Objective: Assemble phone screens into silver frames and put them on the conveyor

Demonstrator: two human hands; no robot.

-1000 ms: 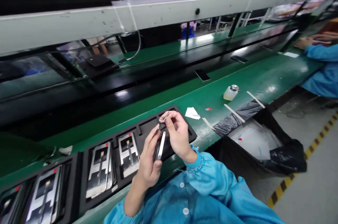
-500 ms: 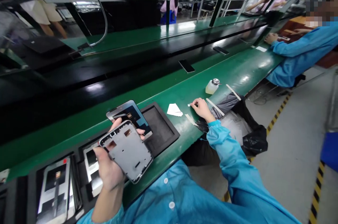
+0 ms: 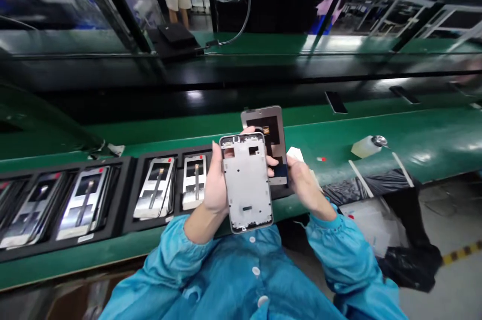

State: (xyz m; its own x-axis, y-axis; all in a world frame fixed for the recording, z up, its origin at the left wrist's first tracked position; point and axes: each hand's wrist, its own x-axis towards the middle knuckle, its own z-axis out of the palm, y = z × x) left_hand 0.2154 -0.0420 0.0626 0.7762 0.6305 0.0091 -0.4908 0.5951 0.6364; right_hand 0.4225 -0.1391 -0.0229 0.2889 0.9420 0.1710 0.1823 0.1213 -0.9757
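My left hand (image 3: pixel 215 187) is closed around a grey phone frame (image 3: pixel 246 184), held upright with its pitted flat face toward me. Its fingertips come out past the frame's right side and also pin a phone screen assembly (image 3: pixel 277 126) behind it, back side showing. My right hand (image 3: pixel 307 184) is at the right edge of that screen, thumb and fingers pinched together there; its fingertips are partly hidden. On the bench beyond it lie a small red-and-white sticker (image 3: pixel 321 159) and a folded white paper (image 3: pixel 296 153).
Black foam trays (image 3: pixel 128 209) with several phone screens (image 3: pixel 156 187) line the bench on the left. A dispenser bottle (image 3: pixel 365 146) stands at the right, near a black plastic bag (image 3: pixel 410 264) hanging off the edge. Dark phones (image 3: pixel 336 102) lie along the far strip.
My right hand has left the bench by the bag and come to the screen's edge. The red-and-white sticker now shows on the bench. My view has swung left.
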